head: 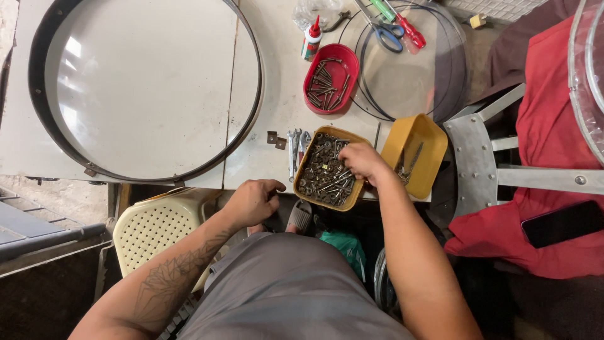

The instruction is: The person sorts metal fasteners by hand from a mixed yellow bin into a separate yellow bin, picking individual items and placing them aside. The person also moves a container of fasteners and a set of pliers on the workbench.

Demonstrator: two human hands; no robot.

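From the head camera, looking straight down: the right hand [362, 162] reaches into the rectangular mustard-yellow plastic tray [306, 165] heaped with dark metal screws, nuts and washers [324, 173], which sits at the near edge of the pale worktable [277, 75]; its fingers are curled down among the hardware, though I cannot tell whether they pinch anything; the left hand [253, 201] hangs below the table edge, loosely curled and holding nothing that shows; a second yellow tray [434, 141] lies tilted just right of the first; small steel spanners [294, 148] lie just left of it; farther back stand an oval red dish of bolts [345, 63], a glue bottle [311, 39] and blue-handled scissors [387, 33]; a large round black-rimmed hoop [255, 101] fills the table's left.
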